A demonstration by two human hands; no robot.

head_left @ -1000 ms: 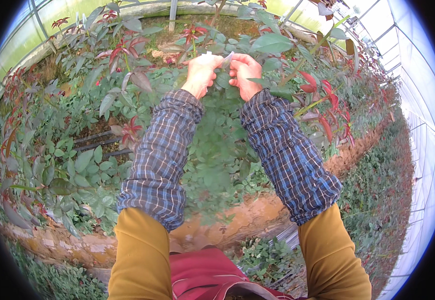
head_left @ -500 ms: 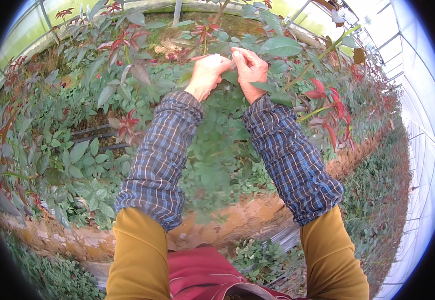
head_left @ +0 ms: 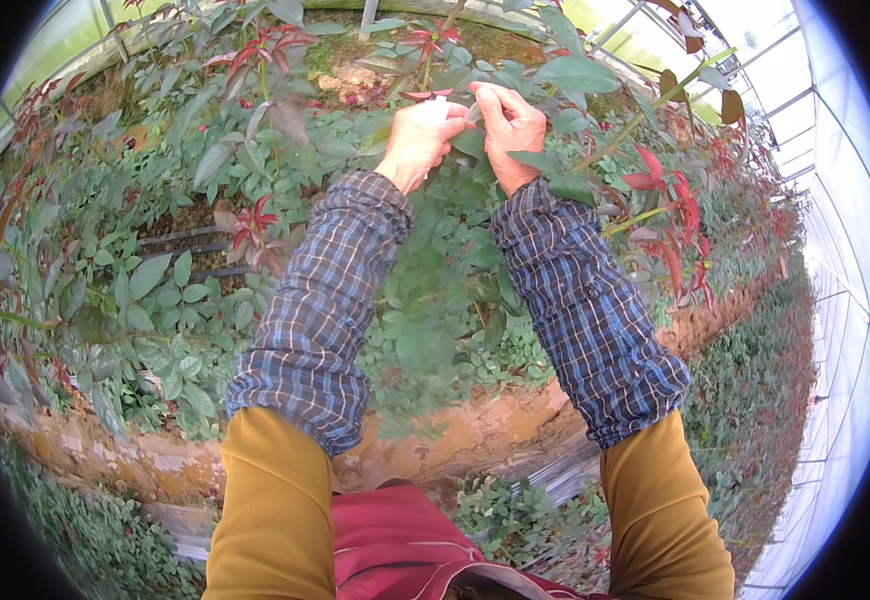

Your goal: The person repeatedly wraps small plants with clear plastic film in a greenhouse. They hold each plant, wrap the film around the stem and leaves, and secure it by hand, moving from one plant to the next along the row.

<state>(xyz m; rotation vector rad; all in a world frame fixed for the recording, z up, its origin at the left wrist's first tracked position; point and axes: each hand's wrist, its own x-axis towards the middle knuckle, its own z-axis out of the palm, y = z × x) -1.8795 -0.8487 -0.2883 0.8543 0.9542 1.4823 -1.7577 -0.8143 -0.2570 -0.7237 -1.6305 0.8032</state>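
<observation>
My left hand (head_left: pixel 418 138) and my right hand (head_left: pixel 511 132) meet close together at the top middle, among the rose bushes. The left fingers are curled closed, with thumb and forefinger pointing at the right hand. Thumb and forefinger of the right hand are pinched together. A small pale sliver shows between the two sets of fingertips, too small to name. Just beyond the left hand rises a rose shoot with red young leaves (head_left: pixel 429 40). A large green leaf (head_left: pixel 577 74) hangs to the right of my right hand. Green leaves lie under both wrists.
A thick green stem (head_left: pixel 645 112) slants up at the right, with red-leaved shoots (head_left: pixel 670 200) below it. Dense rose foliage (head_left: pixel 165 290) fills the left. A bare soil ridge (head_left: pixel 475 430) crosses in front of me. White plastic sheeting (head_left: pixel 845 300) walls the right side.
Both hands stay close together and sit slightly further right in view. The right hand has turned a little, and the pale sliver between the fingertips shows more now.
</observation>
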